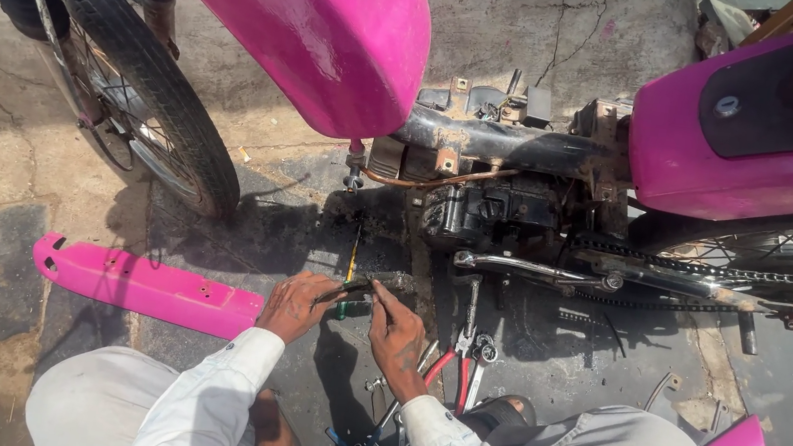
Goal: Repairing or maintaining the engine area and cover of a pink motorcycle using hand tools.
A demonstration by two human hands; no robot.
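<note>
Small dark metal part [363,288] on oily ground below motorcycle engine [493,215], pinched between both hands. Left hand [297,307] fingers closed on it; right hand [397,332] fingertips clamped on opposite end. Red-handled pliers [455,361] just beside right wrist.

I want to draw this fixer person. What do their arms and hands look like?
Both arms wear long, white, slightly wrinkled sleeves with cuffs at the wrists. The left hand and right hand are bare: no gloves, and no rings or watch that I can see.
</note>
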